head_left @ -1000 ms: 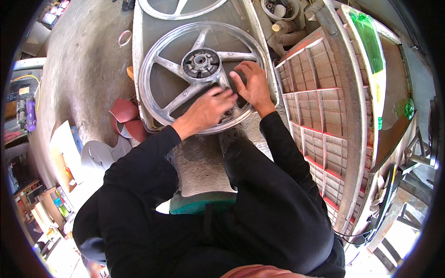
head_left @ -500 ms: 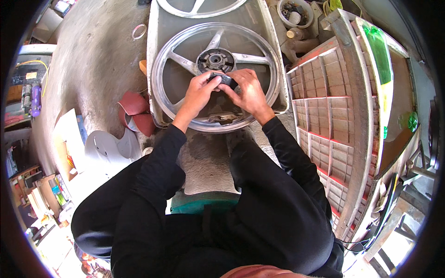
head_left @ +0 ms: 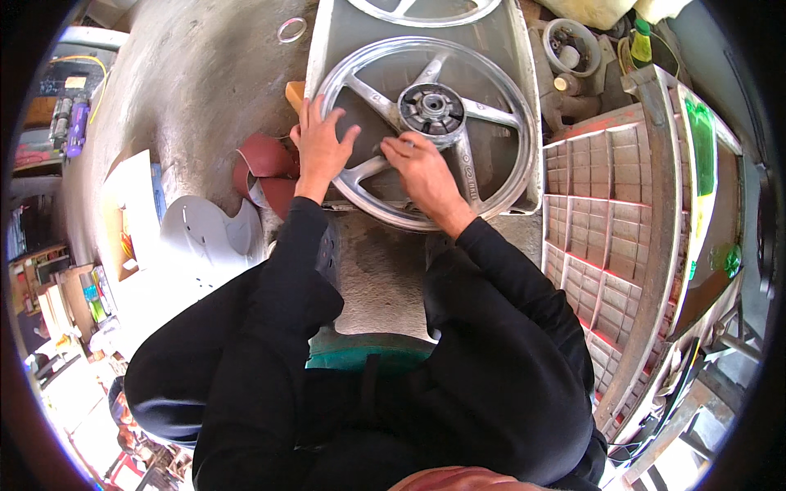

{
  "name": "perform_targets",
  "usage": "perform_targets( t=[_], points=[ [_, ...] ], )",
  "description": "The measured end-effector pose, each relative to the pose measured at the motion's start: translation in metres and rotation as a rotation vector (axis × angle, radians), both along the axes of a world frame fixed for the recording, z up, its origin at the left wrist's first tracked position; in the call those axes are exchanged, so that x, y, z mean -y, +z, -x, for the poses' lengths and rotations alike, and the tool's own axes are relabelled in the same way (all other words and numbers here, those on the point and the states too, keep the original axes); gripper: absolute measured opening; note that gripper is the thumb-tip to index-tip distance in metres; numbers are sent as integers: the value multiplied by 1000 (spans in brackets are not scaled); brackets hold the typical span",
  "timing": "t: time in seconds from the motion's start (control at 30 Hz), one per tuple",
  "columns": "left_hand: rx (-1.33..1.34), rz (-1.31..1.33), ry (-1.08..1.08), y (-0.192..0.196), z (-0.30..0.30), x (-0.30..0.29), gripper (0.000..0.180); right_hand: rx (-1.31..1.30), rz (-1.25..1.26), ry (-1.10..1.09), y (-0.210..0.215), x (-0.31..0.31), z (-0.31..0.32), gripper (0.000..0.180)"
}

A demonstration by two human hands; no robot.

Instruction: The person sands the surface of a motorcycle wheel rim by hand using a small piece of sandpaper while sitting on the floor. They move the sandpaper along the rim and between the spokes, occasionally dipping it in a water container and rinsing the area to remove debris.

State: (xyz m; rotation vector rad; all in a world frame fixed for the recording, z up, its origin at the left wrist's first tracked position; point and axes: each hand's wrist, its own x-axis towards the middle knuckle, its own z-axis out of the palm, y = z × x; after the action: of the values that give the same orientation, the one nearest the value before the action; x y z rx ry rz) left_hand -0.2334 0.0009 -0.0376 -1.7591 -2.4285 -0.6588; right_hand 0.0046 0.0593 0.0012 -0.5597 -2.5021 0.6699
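Observation:
A silver five-spoke alloy wheel (head_left: 528, 135) with a dark hub (head_left: 431, 110) rests on a white-edged rectangular basin (head_left: 533, 82) of murky grey water. My left hand (head_left: 322, 151) is open, fingers spread, over the wheel's left rim; whether it touches is unclear. Over the lower-left spokes, just below the hub, my right hand (head_left: 422, 168) has its fingers curled closed. A bit of a small black piece (head_left: 379, 149) shows at its fingertips; the rest is hidden by the hand.
Another silver wheel (head_left: 426, 18) lies at the basin's far end. Curled red-brown sheets (head_left: 266, 172) and a grey curved panel (head_left: 201, 233) are on the left. At right stand a wire-grid metal frame (head_left: 602, 200) and a white bucket of small parts (head_left: 571, 47). A ring (head_left: 291, 30) lies on the floor.
Both hands held the small black piece together before; now my left hand has let go and moved left to the rim. The view has shifted, so the wheel appears farther right.

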Motion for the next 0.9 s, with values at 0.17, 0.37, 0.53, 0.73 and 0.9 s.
perform_targets(
  t=[0.17, 0.37, 0.53, 0.73, 0.9],
  points=[
    [98, 60, 39, 5, -3, -4, 29, 111, -10, 133, -9, 19, 6, 61],
    [112, 56, 59, 8, -4, -5, 23, 190, -32, 62, -17, -7, -14, 65],
    [89, 49, 64, 7, -3, -5, 21, 201, -37, 281, -12, 1, -8, 63],
    [95, 15, 59, 6, -2, -5, 20, 181, -29, 138, -21, -9, -14, 68],
    [92, 32, 69, 5, -1, -5, 19, 88, 98, 232, -12, 8, 6, 67]
  ],
)
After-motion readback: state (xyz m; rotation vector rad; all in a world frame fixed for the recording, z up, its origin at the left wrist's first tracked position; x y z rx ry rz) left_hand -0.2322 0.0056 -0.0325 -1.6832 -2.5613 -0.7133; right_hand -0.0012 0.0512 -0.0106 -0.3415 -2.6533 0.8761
